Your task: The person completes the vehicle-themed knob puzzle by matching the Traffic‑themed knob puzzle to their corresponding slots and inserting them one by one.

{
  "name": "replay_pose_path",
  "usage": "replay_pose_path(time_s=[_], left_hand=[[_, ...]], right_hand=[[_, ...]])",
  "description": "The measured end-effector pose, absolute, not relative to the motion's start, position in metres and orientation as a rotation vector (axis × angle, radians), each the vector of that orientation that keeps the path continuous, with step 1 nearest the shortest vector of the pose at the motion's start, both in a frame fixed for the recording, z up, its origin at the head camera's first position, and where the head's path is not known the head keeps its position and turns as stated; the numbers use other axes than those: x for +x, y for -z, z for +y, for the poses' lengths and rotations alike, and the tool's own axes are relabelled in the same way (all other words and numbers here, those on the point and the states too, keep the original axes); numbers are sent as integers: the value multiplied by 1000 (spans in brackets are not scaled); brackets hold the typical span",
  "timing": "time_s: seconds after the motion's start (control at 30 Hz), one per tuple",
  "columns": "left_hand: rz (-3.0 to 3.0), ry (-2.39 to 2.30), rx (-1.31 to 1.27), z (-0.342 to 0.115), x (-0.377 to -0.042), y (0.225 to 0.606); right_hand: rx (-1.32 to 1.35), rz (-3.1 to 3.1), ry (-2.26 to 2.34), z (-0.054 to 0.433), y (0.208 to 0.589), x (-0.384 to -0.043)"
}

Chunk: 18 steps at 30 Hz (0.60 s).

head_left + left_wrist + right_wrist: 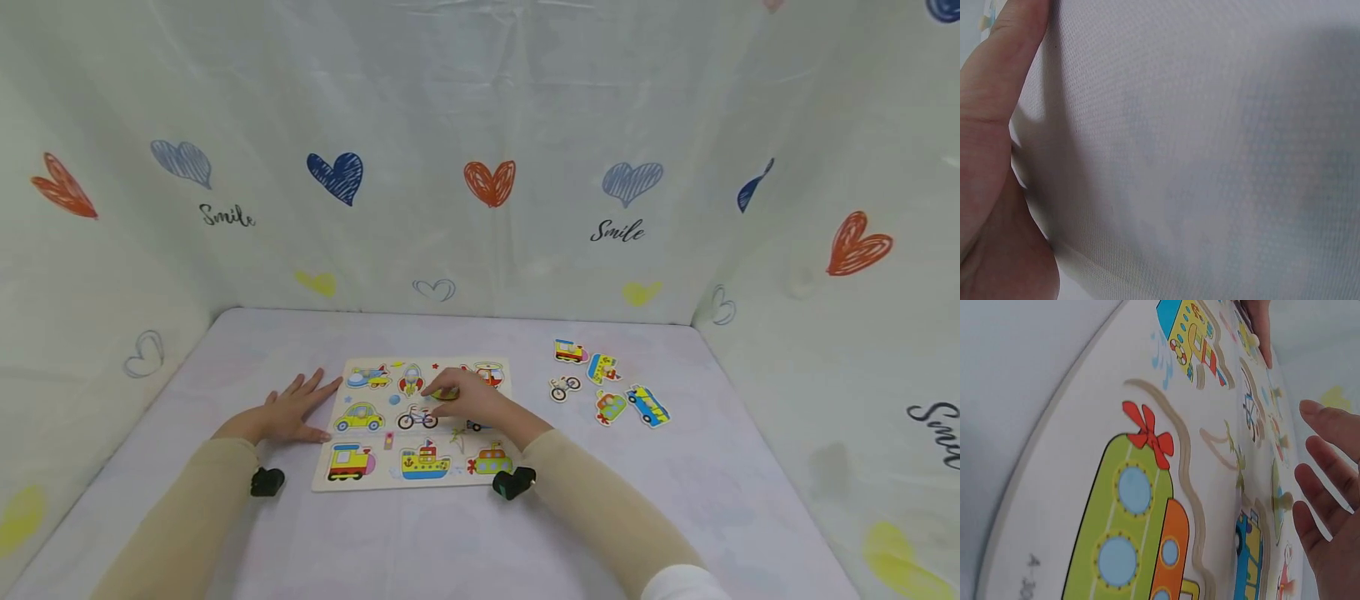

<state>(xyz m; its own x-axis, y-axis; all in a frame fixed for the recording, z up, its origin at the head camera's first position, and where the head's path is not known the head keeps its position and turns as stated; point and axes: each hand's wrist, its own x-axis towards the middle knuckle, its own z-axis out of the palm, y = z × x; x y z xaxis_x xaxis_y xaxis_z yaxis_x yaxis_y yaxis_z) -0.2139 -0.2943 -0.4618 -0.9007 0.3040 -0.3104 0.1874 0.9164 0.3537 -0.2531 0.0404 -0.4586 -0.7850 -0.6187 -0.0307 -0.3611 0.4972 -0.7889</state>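
Note:
A white puzzle board [386, 480] with colourful vehicle pictures lies on the table. My left hand [295, 408] rests with spread fingers at its left edge; in the left wrist view part of that hand [988, 131] shows beside the tabletop. Over the board's upper right is my right hand [476, 402], fingers bent near a green piece [445, 393]. In the right wrist view the right hand's fingers [1316, 487] are apart with nothing seen between them, close to knobs [1283, 501] on the far pieces. The printed bus [1249, 559] and submarine [1119, 519] lie inside grooved outlines.
Right of the board lie several loose pieces: a train [570, 351], a boat [603, 368], a bicycle [565, 388], a submarine [611, 407] and a bus [648, 406]. A cloth with printed hearts [490, 183] hangs behind and at the sides.

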Motion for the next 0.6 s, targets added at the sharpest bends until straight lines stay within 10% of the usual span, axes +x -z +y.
replay_pose_path(time_s=[0.6], left_hand=[[2705, -455, 364, -295, -209, 457]], right_hand=[[-759, 2516, 1189, 92, 467, -263]])
